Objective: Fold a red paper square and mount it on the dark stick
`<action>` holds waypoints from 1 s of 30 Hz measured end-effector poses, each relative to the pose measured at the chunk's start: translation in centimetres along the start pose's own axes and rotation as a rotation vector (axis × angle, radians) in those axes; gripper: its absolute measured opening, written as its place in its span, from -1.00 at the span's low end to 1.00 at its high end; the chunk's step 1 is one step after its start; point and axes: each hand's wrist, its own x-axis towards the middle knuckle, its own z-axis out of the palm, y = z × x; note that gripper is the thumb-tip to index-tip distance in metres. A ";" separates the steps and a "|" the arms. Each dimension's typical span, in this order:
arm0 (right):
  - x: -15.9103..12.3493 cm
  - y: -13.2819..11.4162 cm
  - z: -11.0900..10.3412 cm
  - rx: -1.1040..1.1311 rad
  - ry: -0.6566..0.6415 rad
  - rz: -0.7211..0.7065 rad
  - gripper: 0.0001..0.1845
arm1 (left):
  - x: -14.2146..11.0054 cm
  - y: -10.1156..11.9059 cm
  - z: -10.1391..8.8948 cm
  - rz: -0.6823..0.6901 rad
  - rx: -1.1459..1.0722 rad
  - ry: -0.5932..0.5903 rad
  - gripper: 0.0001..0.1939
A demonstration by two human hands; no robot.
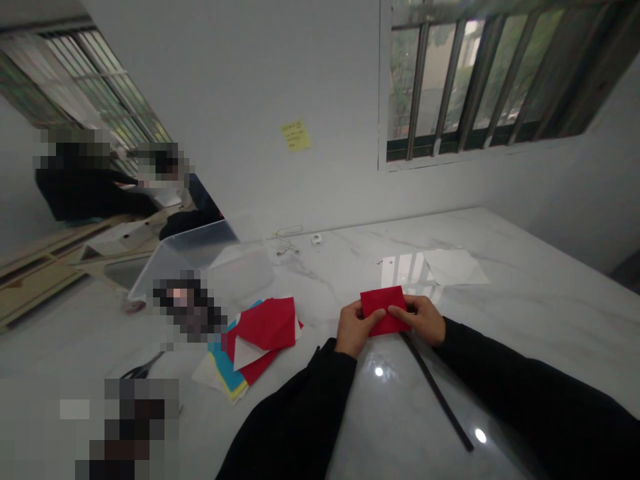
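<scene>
Left hand [354,328] and right hand [424,319] pinch a plain, bright red, squarish paper [381,301] between them, its top edge straight.

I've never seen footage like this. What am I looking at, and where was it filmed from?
There is no machine here: you see a person's bare left hand and right hand. The single picture comes from a camera worn on that person's head, looking forward and down, so the dark sleeves enter from the bottom. Both hands hold a red piece of paper, thumbs on its face. On the marbled table lie a dark strip near the hands, a pile of coloured sheets to their left and a white sheet beyond them. Other people are at the far left. Some patches are pixelated.
</scene>
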 end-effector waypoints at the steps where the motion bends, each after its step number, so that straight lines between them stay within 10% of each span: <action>1: 0.1 0.0 -0.1 -0.010 -0.023 -0.002 -0.58 | 0.0 0.0 0.0 0.002 0.007 0.015 -0.53; 11: 7.0 2.9 -5.4 -0.870 0.371 -0.187 -0.66 | 1.5 -1.5 -1.8 0.025 -0.087 0.206 -0.57; 19: 13.0 4.3 -5.8 -0.906 0.461 -0.119 -0.74 | 1.4 -1.4 -2.0 0.013 -0.084 0.224 -0.61; 30: 10.8 3.6 -6.1 -0.755 0.325 -0.210 -0.76 | 1.2 -1.8 -1.8 0.015 -0.054 0.223 -0.63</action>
